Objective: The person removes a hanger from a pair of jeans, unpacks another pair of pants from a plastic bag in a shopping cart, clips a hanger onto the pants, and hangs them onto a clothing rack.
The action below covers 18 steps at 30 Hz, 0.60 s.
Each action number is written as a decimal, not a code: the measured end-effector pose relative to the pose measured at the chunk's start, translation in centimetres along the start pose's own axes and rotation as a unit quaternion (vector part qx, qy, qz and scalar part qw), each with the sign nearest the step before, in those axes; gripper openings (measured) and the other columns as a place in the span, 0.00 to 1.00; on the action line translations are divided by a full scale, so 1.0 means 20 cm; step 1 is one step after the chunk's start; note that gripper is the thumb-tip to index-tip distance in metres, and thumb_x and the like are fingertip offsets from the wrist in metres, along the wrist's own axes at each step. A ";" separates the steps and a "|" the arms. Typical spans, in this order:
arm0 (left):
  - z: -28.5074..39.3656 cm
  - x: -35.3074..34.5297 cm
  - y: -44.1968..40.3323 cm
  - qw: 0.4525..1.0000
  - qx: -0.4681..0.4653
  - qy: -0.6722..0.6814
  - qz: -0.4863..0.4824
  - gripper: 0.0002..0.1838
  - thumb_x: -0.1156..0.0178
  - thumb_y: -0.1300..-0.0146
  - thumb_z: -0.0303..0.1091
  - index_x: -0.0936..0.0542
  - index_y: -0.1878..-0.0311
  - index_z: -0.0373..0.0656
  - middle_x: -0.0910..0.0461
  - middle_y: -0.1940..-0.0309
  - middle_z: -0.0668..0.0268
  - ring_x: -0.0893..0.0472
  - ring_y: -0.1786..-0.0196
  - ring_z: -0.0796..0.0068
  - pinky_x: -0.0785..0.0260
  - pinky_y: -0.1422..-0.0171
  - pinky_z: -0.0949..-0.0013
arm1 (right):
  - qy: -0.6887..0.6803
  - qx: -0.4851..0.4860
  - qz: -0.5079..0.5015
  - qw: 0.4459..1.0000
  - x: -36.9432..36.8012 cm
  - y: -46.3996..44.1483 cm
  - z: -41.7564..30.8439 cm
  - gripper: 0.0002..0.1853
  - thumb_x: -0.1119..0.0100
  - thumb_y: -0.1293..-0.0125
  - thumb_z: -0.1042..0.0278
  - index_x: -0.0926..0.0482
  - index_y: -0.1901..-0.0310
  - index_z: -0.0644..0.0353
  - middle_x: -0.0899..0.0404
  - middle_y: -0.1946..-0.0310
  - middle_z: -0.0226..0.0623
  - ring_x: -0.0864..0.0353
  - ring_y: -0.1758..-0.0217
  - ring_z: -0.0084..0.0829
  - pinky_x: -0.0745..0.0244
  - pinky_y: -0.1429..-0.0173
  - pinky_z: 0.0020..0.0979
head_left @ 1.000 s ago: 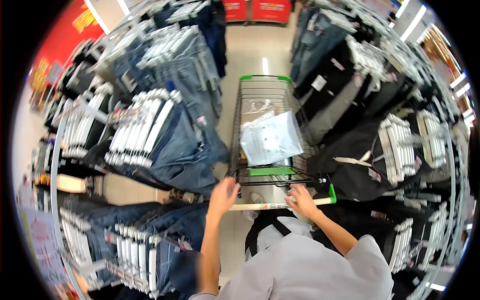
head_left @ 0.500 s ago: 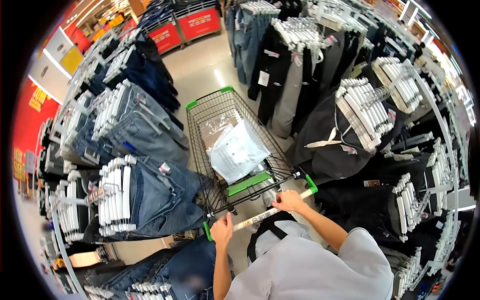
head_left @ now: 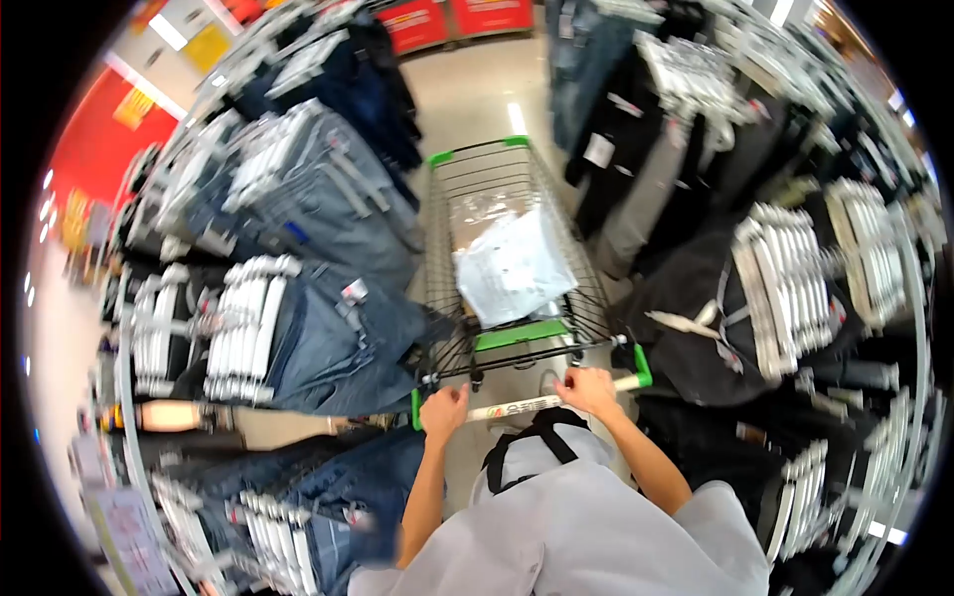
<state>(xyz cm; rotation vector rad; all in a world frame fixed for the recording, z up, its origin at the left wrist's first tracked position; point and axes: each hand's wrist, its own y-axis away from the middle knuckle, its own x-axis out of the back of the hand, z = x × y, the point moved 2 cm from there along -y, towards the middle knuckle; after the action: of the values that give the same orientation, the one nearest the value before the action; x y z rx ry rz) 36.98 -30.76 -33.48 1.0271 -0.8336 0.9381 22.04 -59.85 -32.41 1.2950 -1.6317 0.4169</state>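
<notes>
A shopping cart [head_left: 608, 310] of dark wire with green corner pieces stands straight in front of me. Both hands grip its pale handlebar [head_left: 527, 405], which carries printed lettering. My left hand [head_left: 443, 411] is closed round the bar near its left green end. Toward the right end, my right hand [head_left: 588, 390] is wrapped over the same bar. Inside the basket lies a white plastic package [head_left: 517, 266], with a clear crinkled wrapper [head_left: 487, 211] beyond it. What the package contains cannot be made out.
Racks of jeans [head_left: 333, 179] on white hangers line the left side, close to the cart. Black and grey trousers [head_left: 646, 189] hang along the right. A pale floor aisle [head_left: 472, 84] runs ahead between them, toward red signs [head_left: 494, 15] on bins at the far end.
The cart has swung from pointing up-left to nearly straight ahead in my view. The racks and far bins have shifted rightward in the picture. Both hands keep their hold on the handlebar.
</notes>
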 end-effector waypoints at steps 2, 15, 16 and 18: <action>0.01 -0.02 -0.04 0.999 0.029 0.016 0.015 0.28 0.41 0.32 0.63 0.11 0.67 0.44 0.12 0.69 0.49 0.12 0.60 0.42 0.21 0.53 0.46 | -0.009 0.013 0.058 0.998 -0.03 -0.06 0.06 0.23 0.36 0.36 0.41 0.13 0.74 0.54 0.14 0.76 0.40 0.13 0.72 0.47 0.18 0.62 0.46; 0.29 0.04 -0.32 0.995 0.037 0.070 0.054 0.24 0.38 0.34 0.58 0.12 0.69 0.45 0.12 0.69 0.50 0.12 0.62 0.45 0.20 0.53 0.48 | -0.034 0.153 0.209 0.965 0.15 -0.40 0.12 0.21 0.31 0.36 0.54 0.20 0.81 0.59 0.19 0.83 0.43 0.19 0.80 0.51 0.25 0.73 0.45; 0.31 0.05 -0.35 0.995 0.035 0.074 0.058 0.24 0.38 0.34 0.57 0.11 0.69 0.44 0.12 0.69 0.50 0.12 0.62 0.45 0.20 0.52 0.48 | -0.032 0.155 0.210 0.965 0.16 -0.43 0.12 0.21 0.31 0.36 0.54 0.20 0.81 0.59 0.19 0.83 0.43 0.19 0.80 0.51 0.25 0.73 0.45; 0.35 0.06 -0.40 0.995 0.035 0.077 0.059 0.24 0.39 0.33 0.57 0.11 0.69 0.44 0.12 0.69 0.50 0.12 0.61 0.45 0.20 0.52 0.49 | -0.021 0.153 0.221 0.963 0.19 -0.50 0.12 0.21 0.30 0.37 0.54 0.20 0.82 0.58 0.20 0.84 0.43 0.18 0.80 0.49 0.24 0.72 0.45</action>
<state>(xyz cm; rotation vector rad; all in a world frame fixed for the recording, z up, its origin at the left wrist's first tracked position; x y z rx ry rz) 43.96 -38.95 -32.86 0.9605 -0.7433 1.1399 29.91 -67.46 -33.31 1.1542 -1.9505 0.9485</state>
